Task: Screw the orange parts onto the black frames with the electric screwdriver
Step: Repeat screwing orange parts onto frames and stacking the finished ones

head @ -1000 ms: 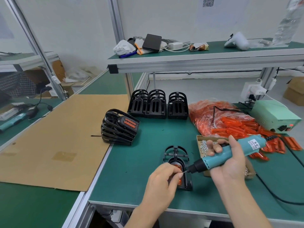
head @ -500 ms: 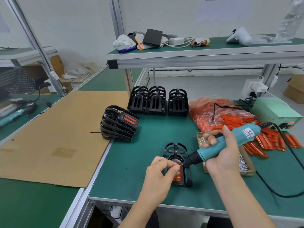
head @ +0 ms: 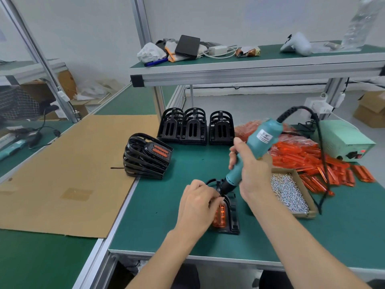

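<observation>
1. Green-topped bench [head: 166, 222] with aluminium edging, white wall behind, and a raised shelf [head: 250, 65] across the back.
2. Right hand [head: 253, 174] wraps around the teal electric screwdriver [head: 253, 149], fingers curled on the barrel. Tool is tilted, black nose down and to the left, cable end up and to the right.
3. Screwdriver tip meets the upper end of the black frame [head: 232, 213] lying flat near the front edge of the bench; the exact contact spot is hidden by the left hand.
4. Left hand [head: 198, 209] rests on the frame's left side, fingertips pinched together right at the tool tip. Whether a screw is between them cannot be told.
5. Orange part [head: 219, 215] sits inside that frame, partly covered by the left hand.
6. Just right of the frame: a shallow cardboard tray of screws [head: 288, 192], behind the right forearm.
7. Beyond the tray: a heap of loose orange parts [head: 325, 165] and a bag of more [head: 245, 130], touching the tray's far side.
8. Pale green power box [head: 343, 140] at far right; the black cable [head: 321, 155] runs over the orange heap.
9. Left of the work: a leaning stack of finished frames [head: 145, 157], orange insert showing on top, at the bench's left edge.
10. Back row: three groups of empty black frames [head: 194, 128] standing upright.
11. Cardboard sheet [head: 73, 170] covers the neighbouring bench on the left.
</observation>
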Demonstrator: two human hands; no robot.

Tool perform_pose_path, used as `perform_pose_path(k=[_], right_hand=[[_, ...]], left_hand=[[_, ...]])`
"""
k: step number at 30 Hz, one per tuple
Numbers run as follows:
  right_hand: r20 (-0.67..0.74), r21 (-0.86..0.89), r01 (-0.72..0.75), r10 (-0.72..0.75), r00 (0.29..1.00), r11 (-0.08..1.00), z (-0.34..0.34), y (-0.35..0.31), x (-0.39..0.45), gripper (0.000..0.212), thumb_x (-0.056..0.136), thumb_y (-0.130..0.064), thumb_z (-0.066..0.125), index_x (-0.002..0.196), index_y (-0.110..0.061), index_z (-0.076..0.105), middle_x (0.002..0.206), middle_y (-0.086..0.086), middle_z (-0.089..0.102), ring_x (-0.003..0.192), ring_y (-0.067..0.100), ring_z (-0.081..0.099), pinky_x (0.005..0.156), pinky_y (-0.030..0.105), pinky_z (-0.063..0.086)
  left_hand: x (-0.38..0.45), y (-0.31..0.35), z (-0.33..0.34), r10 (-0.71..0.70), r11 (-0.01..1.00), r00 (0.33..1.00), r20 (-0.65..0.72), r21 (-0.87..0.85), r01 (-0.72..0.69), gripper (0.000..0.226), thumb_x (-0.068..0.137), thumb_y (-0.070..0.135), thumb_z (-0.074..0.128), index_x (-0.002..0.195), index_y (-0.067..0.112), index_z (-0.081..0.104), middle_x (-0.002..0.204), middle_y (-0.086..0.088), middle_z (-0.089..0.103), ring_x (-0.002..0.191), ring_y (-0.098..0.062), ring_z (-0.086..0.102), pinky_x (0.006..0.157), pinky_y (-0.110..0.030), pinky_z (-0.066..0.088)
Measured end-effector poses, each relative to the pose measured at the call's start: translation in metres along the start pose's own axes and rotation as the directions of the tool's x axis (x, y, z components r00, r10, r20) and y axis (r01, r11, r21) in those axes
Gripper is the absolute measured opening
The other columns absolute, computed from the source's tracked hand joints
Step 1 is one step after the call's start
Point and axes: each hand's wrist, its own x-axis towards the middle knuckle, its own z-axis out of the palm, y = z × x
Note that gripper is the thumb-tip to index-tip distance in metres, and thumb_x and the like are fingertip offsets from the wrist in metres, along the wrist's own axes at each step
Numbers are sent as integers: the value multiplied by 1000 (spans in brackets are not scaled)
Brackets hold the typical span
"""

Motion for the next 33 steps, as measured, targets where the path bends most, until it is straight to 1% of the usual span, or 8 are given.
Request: perform_pose_path(k=[2,4,7,10,16,21,24,33], right_hand=[[20,-91,2,-1,1000,996,5,8,3,22,82,-36,79,66,-23,70,59,7,61,49,18,52,50,30,45],[34,-164,-13,19,999,986,5,18,5,25,83,-39,79,67,-23,69,57,8,60,50,18,52,51,28,45],[35,-224,-56,65,997,973,0,30,6,26,81,-42,78,68,-22,68,57,8,62,50,18,53,51,25,45],[6,-222,-94,98,995,971,-4,39,6,29,78,-44,78,66,-21,67,56,8,61,48,17,52,48,25,44],[11,-245,-103,109,994,964,-8,51,11,32,80,-46,78,68,-19,67,58,8,62,49,18,53,49,25,45],[38,-272,-91,105,994,958,-7,56,16,40,81,-48,77,73,-11,63,58,7,62,50,18,53,52,24,46],[40,-288,-98,114,993,953,-7,58,18,42,81,-49,77,75,-10,63,59,8,64,52,18,55,54,28,47],[66,-328,-75,102,993,942,-4,60,24,39,82,-50,76,74,-13,66,61,9,66,53,19,56,56,31,49]], left_hand=[[1,-2,6,-81,995,996,32,-59,82,14,85,33,79,78,28,68,70,26,44,88,-10,52,67,-35,53],[1,-6,13,-124,988,988,93,-77,131,17,87,37,77,76,28,67,68,22,49,89,-10,50,67,-36,53],[0,-9,21,-128,988,982,137,-69,138,16,86,39,79,78,27,73,74,17,59,92,-13,48,74,-35,51],[-3,-11,30,-130,990,985,111,-41,135,15,85,38,81,84,23,79,80,12,61,93,-15,48,80,-33,49],[-6,-14,38,-172,983,982,84,-46,176,15,87,36,79,86,21,81,78,12,57,95,-15,47,81,-30,48],[-2,-14,39,-189,982,975,117,-9,191,15,87,39,78,87,25,82,76,12,60,90,-14,45,78,-28,48],[-1,-14,38,-191,981,975,114,-7,194,14,86,38,79,84,25,81,74,12,60,88,-14,45,75,-27,47],[3,-15,41,-185,983,978,95,38,182,15,84,39,80,79,25,80,71,11,60,82,-15,44,72,-29,47]])
